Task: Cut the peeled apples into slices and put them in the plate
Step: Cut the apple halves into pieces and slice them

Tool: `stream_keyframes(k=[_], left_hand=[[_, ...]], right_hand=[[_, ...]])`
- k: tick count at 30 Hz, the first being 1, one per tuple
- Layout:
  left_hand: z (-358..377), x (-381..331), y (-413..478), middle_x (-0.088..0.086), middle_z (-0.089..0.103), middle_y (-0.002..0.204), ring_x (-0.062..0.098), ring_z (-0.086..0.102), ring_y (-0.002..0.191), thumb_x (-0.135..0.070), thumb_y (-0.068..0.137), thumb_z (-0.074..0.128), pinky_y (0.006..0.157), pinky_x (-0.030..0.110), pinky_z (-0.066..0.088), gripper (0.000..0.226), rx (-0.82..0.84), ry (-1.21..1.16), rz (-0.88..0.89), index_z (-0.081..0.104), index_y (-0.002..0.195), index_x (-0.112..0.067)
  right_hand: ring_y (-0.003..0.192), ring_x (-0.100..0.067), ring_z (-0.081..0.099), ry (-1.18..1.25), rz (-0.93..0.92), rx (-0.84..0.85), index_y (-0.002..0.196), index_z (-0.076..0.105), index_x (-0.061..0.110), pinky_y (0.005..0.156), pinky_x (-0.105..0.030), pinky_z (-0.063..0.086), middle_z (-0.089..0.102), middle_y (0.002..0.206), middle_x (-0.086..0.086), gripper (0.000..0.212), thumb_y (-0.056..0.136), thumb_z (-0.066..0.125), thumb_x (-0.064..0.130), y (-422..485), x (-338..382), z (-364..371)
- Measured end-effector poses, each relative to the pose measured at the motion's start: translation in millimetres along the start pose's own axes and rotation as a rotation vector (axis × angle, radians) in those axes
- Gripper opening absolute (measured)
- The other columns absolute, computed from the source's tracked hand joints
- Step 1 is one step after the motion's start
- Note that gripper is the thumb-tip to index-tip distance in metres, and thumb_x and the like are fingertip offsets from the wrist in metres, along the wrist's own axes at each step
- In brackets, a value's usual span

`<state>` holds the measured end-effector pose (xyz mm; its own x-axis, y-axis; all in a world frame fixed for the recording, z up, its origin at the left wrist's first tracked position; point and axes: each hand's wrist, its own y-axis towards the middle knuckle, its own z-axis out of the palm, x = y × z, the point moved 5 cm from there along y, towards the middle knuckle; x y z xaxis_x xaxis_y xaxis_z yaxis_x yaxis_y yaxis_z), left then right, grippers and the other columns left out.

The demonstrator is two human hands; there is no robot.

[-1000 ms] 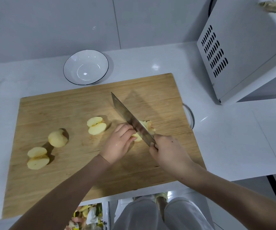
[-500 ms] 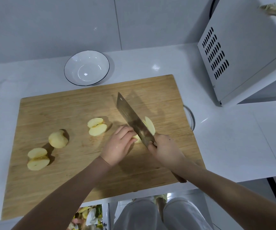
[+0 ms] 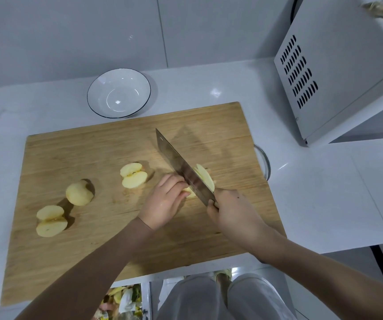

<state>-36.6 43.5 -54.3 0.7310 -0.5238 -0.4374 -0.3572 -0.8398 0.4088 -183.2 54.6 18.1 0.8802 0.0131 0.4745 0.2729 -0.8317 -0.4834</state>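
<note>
The person is slicing a peeled apple half (image 3: pixel 189 191) on the wooden cutting board (image 3: pixel 93 153), so the cutting step is in hand and the plating is not yet begun: the white bowl-shaped plate (image 3: pixel 119 93), just beyond the far edge of the board, is holding nothing. The right hand (image 3: pixel 233 212) is wrapping its fingers tightly around the handle of the cleaver (image 3: pixel 183 168), whose blade is standing against the apple, with cut slices (image 3: pixel 205 176) leaning on the far right side of the blade. The left hand (image 3: pixel 165 200) is pressing the uncut part down, its fingers (image 3: pixel 174 184) curled together and touching the blade's flat side. I judge that the next cut is calling for a small retreat of these fingertips. Three more apple pieces are waiting on the left part of the board: a half with the core up (image 3: pixel 133 175), a rounded piece (image 3: pixel 79 192) and another cored half (image 3: pixel 51 221).
</note>
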Motion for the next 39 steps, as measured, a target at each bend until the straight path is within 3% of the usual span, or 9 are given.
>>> stream_keyframes(k=[5,7,14,19,22,27,31,35,39], left_hand=[[-2,-1,1,0.014,0.064,0.092,0.022,0.05,0.094,-0.019,0.088,0.057,0.085,0.031,0.045,0.023,0.001,0.001,-0.006,0.067,0.09,0.002],[-1,0,1,0.014,0.064,0.092,0.022,0.05,0.094,-0.019,0.088,0.057,0.086,0.031,0.045,0.023,0.006,-0.002,-0.013,0.067,0.09,0.002],[-3,0,-1,0.013,0.064,0.094,0.021,0.052,0.097,-0.015,0.089,0.056,0.088,0.031,0.045,0.021,0.012,-0.015,-0.016,0.068,0.092,0.001],[-4,-1,-2,0.013,0.064,0.091,0.021,0.051,0.094,-0.014,0.088,0.055,0.087,0.029,0.045,0.02,-0.013,-0.008,0.005,0.068,0.09,0.002],[-3,-1,-2,0.014,0.064,0.091,0.022,0.051,0.094,-0.014,0.088,0.056,0.091,0.032,0.044,0.019,-0.021,0.0,0.019,0.067,0.089,0.002],[-3,0,-1,0.014,0.065,0.091,0.022,0.051,0.094,-0.014,0.087,0.057,0.088,0.032,0.045,0.02,-0.018,0.005,0.01,0.068,0.088,0.002],[-3,0,-1,0.014,0.065,0.09,0.021,0.051,0.093,-0.015,0.087,0.057,0.087,0.031,0.045,0.021,-0.023,0.0,0.008,0.068,0.088,0.003],[-3,1,-1,0.014,0.065,0.09,0.021,0.052,0.092,-0.015,0.087,0.058,0.086,0.032,0.046,0.021,-0.022,-0.005,0.007,0.068,0.088,0.003],[-3,1,-1,0.014,0.065,0.09,0.022,0.052,0.092,-0.014,0.087,0.057,0.085,0.033,0.046,0.02,-0.026,0.0,0.018,0.068,0.088,0.003]], right_hand=[[0.074,-0.021,0.047,-0.026,0.031,0.043,0.081,0.039,0.013,0.064,-0.03,0.035,0.046,0.079,-0.004,0.017,0.096,0.04,0.02,17,0,13],[0.075,-0.021,0.046,-0.021,0.048,0.04,0.076,0.037,0.014,0.065,-0.029,0.034,0.044,0.074,-0.002,0.021,0.096,0.039,0.02,21,-2,18],[0.056,-0.014,0.049,0.211,0.072,0.013,0.088,0.053,0.004,0.06,-0.037,0.052,0.047,0.066,-0.001,0.018,0.094,0.044,0.019,16,-17,5],[0.054,-0.009,0.045,0.125,0.035,-0.044,0.068,0.04,0.019,0.049,-0.022,0.038,0.045,0.061,0.004,0.027,0.095,0.043,0.021,0,-15,-2],[0.06,-0.015,0.048,0.083,0.01,-0.052,0.073,0.043,0.015,0.05,-0.024,0.036,0.046,0.063,0.002,0.023,0.095,0.042,0.023,-6,-11,-1],[0.06,-0.017,0.046,0.064,0.008,-0.038,0.062,0.032,0.021,0.049,-0.026,0.033,0.043,0.063,0.002,0.035,0.095,0.041,0.021,-7,-5,0],[0.067,-0.021,0.049,0.037,-0.004,-0.018,0.066,0.037,0.017,0.055,-0.029,0.038,0.042,0.064,0.003,0.028,0.094,0.04,0.02,-7,-1,-2],[0.063,-0.018,0.043,-0.003,-0.02,-0.003,0.061,0.027,0.022,0.046,-0.024,0.027,0.039,0.063,0.003,0.036,0.094,0.041,0.02,-6,4,-5],[0.069,-0.021,0.047,-0.019,-0.018,0.029,0.067,0.034,0.018,0.047,-0.025,0.03,0.041,0.067,0.002,0.029,0.095,0.041,0.02,-1,7,-6]])
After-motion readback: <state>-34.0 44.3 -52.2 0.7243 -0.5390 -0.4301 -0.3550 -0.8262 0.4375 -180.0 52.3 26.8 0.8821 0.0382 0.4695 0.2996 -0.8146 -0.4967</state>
